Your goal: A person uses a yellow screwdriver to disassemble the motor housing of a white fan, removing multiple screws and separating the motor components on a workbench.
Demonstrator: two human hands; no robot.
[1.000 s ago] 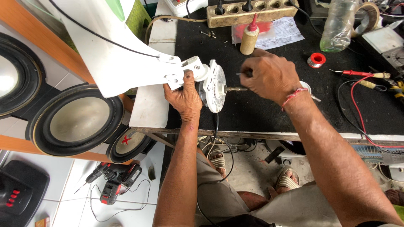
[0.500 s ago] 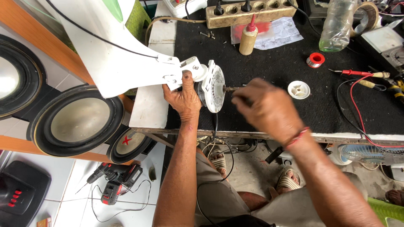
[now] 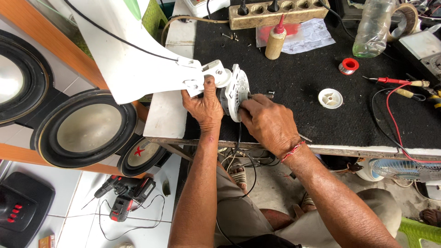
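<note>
Head view: left hand (image 3: 204, 106) clamped around white fan motor housing (image 3: 235, 91) at near edge of black-topped bench (image 3: 294, 82), white fan stand (image 3: 138, 55) slanting up to the left. Right hand (image 3: 268, 123) curled just beside housing, fingertips (image 3: 245, 104) touching its front face near the shaft; whatever it pinches, impossible to tell. White round cap (image 3: 330, 98) lying apart on bench, red solder spool (image 3: 348, 65) beyond.
</note>
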